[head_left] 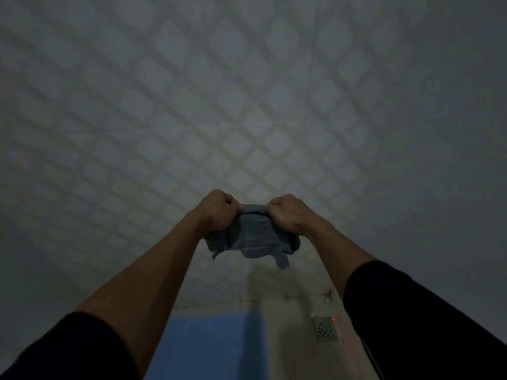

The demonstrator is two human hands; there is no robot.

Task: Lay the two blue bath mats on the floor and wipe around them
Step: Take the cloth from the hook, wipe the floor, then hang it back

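Observation:
A crumpled grey-blue cloth [253,234] hangs in the air in front of a tiled wall. My left hand [219,211] grips its top left edge and my right hand [288,215] grips its top right edge, both fists closed, held out at arm's length. Below, between my forearms, one blue bath mat [211,346] lies flat on the floor; its near part is cut off by the frame edge. A second mat is not in view.
A square metal floor drain [324,329] sits in the beige floor to the right of the mat. The pale tiled wall [247,105] with a diamond pattern fills the upper view. The room is dim.

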